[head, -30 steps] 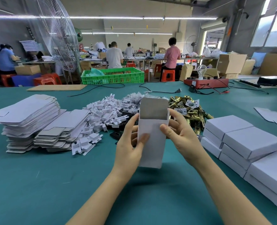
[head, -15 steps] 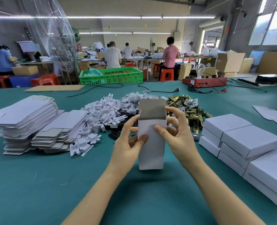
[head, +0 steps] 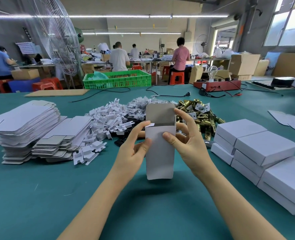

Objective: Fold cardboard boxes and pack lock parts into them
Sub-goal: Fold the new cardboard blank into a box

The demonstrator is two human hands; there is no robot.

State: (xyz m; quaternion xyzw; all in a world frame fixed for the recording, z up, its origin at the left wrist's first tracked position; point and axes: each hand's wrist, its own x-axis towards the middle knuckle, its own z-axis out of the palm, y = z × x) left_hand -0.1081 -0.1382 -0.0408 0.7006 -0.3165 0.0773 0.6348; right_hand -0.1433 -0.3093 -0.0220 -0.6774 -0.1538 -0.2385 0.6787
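Head view: both hands grip a white cardboard box (head: 159, 153) held upright above the green surface (head: 39, 196), top flap raised, grey inside, contents unseen. Left hand (head: 134, 149) pinches its left edge; right hand (head: 189, 142) its right. Brass latches (head: 202, 115) are heaped behind.

White box (head: 160, 153) upright, top flap open, brass lock parts (head: 198, 116) apparently piled behind

Factory floor: workers (head: 119, 57), packing tables (head: 39, 196)

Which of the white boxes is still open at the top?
The upright box held in both hands, its top flap standing up. The finished boxes stacked at right are all closed and lie flat.
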